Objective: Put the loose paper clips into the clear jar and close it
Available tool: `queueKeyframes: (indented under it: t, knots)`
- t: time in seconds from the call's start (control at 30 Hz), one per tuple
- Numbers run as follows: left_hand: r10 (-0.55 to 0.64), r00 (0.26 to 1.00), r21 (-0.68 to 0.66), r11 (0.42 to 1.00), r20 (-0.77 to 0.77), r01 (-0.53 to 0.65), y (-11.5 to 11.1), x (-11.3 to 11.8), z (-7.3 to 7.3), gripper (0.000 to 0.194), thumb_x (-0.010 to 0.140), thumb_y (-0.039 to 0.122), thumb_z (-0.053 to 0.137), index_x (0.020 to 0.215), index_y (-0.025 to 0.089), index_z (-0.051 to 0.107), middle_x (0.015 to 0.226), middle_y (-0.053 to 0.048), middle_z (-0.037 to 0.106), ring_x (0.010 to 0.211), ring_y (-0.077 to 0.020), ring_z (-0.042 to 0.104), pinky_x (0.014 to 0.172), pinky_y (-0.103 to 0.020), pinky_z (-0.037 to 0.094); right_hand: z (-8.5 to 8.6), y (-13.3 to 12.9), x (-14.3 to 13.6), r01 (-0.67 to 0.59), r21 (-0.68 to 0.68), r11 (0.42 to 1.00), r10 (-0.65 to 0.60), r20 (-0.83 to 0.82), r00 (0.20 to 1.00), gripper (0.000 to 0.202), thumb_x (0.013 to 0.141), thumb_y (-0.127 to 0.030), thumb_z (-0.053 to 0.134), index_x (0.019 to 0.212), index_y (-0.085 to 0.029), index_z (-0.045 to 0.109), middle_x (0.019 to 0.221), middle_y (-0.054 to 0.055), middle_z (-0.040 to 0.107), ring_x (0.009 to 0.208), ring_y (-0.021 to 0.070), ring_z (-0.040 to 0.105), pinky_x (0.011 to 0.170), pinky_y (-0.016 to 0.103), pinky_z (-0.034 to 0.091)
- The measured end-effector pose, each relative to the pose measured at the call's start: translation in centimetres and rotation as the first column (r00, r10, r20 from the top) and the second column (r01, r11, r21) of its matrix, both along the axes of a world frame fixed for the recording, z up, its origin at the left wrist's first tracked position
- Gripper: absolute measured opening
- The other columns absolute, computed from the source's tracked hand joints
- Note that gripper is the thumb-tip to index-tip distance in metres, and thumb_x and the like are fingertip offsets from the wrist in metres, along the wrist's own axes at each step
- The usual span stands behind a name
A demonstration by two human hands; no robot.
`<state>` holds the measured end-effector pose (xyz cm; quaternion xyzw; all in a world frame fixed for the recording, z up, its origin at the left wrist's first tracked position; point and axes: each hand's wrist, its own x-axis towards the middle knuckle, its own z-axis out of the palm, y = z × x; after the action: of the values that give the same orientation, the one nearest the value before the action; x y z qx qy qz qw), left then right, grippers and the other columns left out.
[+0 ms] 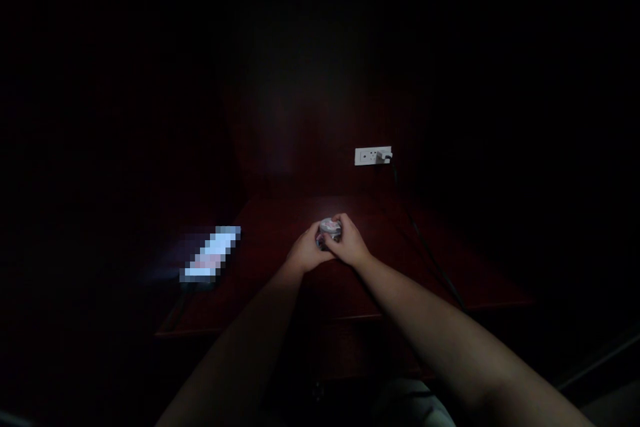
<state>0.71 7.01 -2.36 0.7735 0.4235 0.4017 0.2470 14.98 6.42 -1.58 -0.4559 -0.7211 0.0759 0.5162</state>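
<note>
A small round container (pixel 330 227) with a pale, pink-patterned lid is held between both hands above the dark red table. My left hand (pixel 309 250) wraps round its left side and lower part. On the right, my right hand (pixel 349 240) grips the lid with fingers over the top right and thumb at the front. What the container holds cannot be seen. The two hands touch or nearly touch below it.
A lit phone (pixel 213 253), its screen blurred out, lies at the table's left. A white wall socket (pixel 373 156) holds a plug, with a dark cable (pixel 430 253) running down across the right side of the table (pixel 280 300). Surroundings are very dark.
</note>
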Motion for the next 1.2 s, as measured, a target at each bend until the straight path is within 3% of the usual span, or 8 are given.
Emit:
queueKeyframes:
  t: [0.53, 0.8, 0.9, 1.2]
  knots:
    - [0.004, 0.999, 0.013, 1.0, -0.042, -0.003, 0.0, -0.1, -0.1, 0.077, 0.054, 0.037, 0.074, 0.122, 0.025, 0.04, 0.109, -0.005, 0.061, 0.095, -0.0224, 0.06, 0.081, -0.031, 0.047, -0.3, 0.0, 0.1, 0.024, -0.003, 1.0, -0.024, -0.025, 0.999, 0.037, 0.063, -0.039, 0.064, 0.09, -0.02, 0.047, 0.085, 0.003, 0.054, 0.077, 0.0185, 0.053, 0.069, 0.031, 0.044]
    - [0.006, 1.0, -0.013, 1.0, -0.003, -0.006, -0.2, 0.0, 0.1, 0.077, 0.053, 0.036, 0.076, 0.12, 0.024, 0.042, 0.111, -0.006, 0.06, 0.098, -0.0234, 0.059, 0.083, -0.033, 0.046, -1.1, 0.2, 0.7, -0.035, -0.09, 0.995, 0.025, -0.112, 0.993, 0.069, 0.059, -0.04, 0.069, 0.117, -0.016, 0.04, 0.112, 0.013, 0.051, 0.101, 0.0235, 0.052, 0.089, 0.04, 0.042]
    - [0.011, 1.0, -0.02, 1.0, 0.02, -0.01, -0.1, 0.0, 0.0, 0.078, 0.051, 0.036, 0.077, 0.12, 0.023, 0.042, 0.111, -0.007, 0.06, 0.097, -0.0234, 0.059, 0.085, -0.034, 0.046, -1.2, 0.1, 0.8, -0.074, -0.122, 0.99, 0.059, -0.122, 0.991, 0.069, 0.06, -0.038, 0.069, 0.119, -0.016, 0.043, 0.117, 0.014, 0.049, 0.107, 0.0242, 0.05, 0.094, 0.041, 0.039]
    - [-0.008, 1.0, -0.021, 1.0, 0.026, 0.009, 0.0, 0.0, -0.1, 0.077, 0.052, 0.037, 0.077, 0.12, 0.022, 0.043, 0.11, -0.007, 0.06, 0.097, -0.0227, 0.059, 0.085, -0.034, 0.046, -0.7, -0.5, 0.7, -0.114, -0.181, 0.977, 0.075, -0.211, 0.975, 0.055, 0.057, -0.035, 0.071, 0.102, -0.016, 0.046, 0.095, 0.008, 0.058, 0.086, 0.0193, 0.057, 0.081, 0.037, 0.046]
